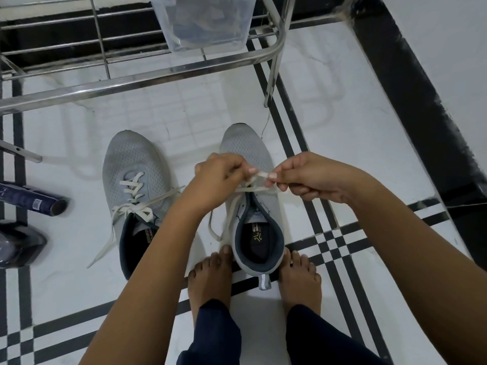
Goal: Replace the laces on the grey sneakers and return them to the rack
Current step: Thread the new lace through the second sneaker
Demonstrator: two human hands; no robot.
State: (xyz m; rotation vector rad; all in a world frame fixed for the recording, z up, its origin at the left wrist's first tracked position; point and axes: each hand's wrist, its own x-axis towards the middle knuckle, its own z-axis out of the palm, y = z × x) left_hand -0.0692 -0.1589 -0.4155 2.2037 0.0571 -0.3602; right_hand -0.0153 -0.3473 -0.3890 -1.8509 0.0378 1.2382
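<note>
Two grey sneakers stand on the tiled floor, toes pointing away from me. The left sneaker (131, 164) is laced with a cream lace (133, 206) tied in a loose bow, its ends trailing on the floor. The right sneaker (247, 146) sits between my bare feet. Above its tongue, my left hand (218, 172) and my right hand (308, 177) each pinch the same cream lace (262, 175), stretched short between my fingertips. More of this lace hangs down the shoe's left side. The eyelets are hidden behind my hands.
A steel shoe rack (137, 80) stands just beyond the sneakers, with a clear plastic box (203, 22) on its upper shelf. At the left edge lie a dark blue tube (34, 201) and a dark shoe in plastic wrap (18, 246). A black skirting runs along the right wall.
</note>
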